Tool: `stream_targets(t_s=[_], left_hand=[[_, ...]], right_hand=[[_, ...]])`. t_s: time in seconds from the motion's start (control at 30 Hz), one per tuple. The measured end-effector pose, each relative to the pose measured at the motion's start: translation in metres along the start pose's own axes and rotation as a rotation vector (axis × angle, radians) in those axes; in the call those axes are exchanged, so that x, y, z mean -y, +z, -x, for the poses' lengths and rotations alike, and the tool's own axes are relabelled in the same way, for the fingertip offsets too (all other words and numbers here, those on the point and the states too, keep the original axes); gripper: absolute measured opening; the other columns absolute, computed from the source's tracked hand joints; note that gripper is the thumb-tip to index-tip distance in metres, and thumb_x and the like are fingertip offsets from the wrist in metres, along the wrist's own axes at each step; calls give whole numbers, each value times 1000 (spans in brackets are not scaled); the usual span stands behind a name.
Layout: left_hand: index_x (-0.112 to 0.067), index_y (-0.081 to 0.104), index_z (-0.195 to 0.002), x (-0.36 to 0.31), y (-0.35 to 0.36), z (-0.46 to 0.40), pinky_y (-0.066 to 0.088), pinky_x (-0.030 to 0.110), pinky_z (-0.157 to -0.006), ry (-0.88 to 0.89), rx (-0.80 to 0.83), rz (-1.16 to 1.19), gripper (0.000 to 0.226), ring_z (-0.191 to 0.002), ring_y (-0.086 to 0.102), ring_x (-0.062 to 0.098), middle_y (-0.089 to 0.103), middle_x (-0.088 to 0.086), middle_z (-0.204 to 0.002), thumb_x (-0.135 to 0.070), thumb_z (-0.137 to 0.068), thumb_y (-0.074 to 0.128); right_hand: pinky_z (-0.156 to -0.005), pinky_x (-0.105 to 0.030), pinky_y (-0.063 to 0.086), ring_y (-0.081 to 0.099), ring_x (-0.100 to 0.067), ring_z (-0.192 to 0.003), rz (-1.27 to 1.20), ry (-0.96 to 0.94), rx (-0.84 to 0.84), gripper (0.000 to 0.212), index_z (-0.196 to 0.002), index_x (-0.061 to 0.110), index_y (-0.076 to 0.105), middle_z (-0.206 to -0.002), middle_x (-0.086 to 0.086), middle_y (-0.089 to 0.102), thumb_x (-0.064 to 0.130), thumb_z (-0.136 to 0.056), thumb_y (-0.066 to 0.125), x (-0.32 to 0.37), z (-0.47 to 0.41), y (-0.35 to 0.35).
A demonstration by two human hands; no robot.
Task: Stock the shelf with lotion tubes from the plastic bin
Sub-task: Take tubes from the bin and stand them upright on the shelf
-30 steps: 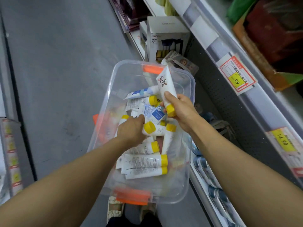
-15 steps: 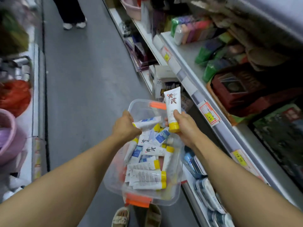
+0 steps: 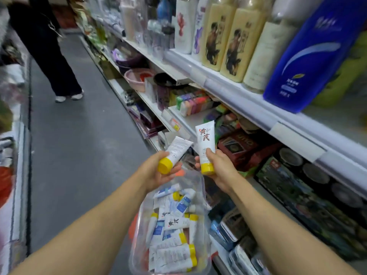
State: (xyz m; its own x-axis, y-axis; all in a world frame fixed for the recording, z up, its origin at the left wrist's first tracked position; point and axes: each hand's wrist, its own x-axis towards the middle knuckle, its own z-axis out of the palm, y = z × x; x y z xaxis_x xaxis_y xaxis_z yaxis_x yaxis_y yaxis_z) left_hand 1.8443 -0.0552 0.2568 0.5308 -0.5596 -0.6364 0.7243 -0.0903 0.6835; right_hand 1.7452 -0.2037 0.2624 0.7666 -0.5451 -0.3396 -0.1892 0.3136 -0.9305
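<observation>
A clear plastic bin [image 3: 203, 197] with orange latches sits low in front of me, holding several white lotion tubes with yellow caps [image 3: 172, 253]. My left hand [image 3: 156, 173] grips one white tube [image 3: 177, 146] near its yellow cap, tilted up to the right. My right hand [image 3: 218, 167] holds a second white tube [image 3: 205, 143] upright, cap down, red characters facing me. Both hands are raised above the bin's far end, beside the shelf [image 3: 248, 108] on the right.
The shelving runs along the right: tall shampoo bottles [image 3: 234, 36] and a big blue bottle [image 3: 309, 56] on top, soaps and boxed goods below. A person in dark trousers [image 3: 53, 56] stands up the grey aisle at left. More goods line the left edge.
Both hands rose out of the bin, each with a tube; the left hand picked one up. The view tilted up from the bin toward the upper shelves.
</observation>
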Motion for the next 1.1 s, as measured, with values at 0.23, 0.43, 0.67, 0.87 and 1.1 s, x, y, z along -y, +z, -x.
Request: stream_targets(t_s=[0.23, 0.43, 0.67, 0.87, 1.1], left_hand=[[-8, 51, -84, -27, 27, 39, 42, 18, -40, 184, 118, -156, 7, -38, 54, 9, 56, 8, -67, -3, -86, 47], [-8, 50, -121, -44, 55, 70, 45, 22, -45, 266, 277, 27, 33, -55, 58, 18, 62, 11, -65, -25, -99, 32], [-1, 44, -128, -47, 106, 97, 54, 27, -51, 204, 416, -26, 35, -71, 54, 22, 57, 13, -81, -17, -97, 38], [-10, 48, -123, -40, 147, 113, 50, 36, -72, 346, 539, -299, 34, -91, 59, 23, 60, 12, -114, -3, -91, 53], [-21, 32, -125, -27, 210, 125, 52, 44, -80, 589, 562, -603, 43, -103, 56, 22, 51, -1, -119, -13, -91, 57]], right_hand=[[-67, -33, 47, 59, -19, -65, -125, -109, -102, 17, -111, 9, 48, -88, -11, 64, 18, -99, 41, 36, 45, 5], [-68, -29, 48, 57, -17, -77, -225, -204, -187, 19, -117, 14, 47, -98, -7, 60, 18, -99, 40, 61, 88, -7], [-84, -35, 48, 57, -19, -97, -197, -299, -342, 36, -132, 11, 43, -123, -11, 58, 23, -99, 42, 86, 132, -43], [-75, -33, 50, 59, -18, -91, -157, -381, -481, 34, -131, 11, 45, -114, -5, 60, 23, -100, 40, 104, 166, -79], [-56, -29, 50, 58, -18, -77, -105, -408, -640, 28, -121, 6, 47, -96, -5, 61, 22, -98, 45, 116, 203, -124]])
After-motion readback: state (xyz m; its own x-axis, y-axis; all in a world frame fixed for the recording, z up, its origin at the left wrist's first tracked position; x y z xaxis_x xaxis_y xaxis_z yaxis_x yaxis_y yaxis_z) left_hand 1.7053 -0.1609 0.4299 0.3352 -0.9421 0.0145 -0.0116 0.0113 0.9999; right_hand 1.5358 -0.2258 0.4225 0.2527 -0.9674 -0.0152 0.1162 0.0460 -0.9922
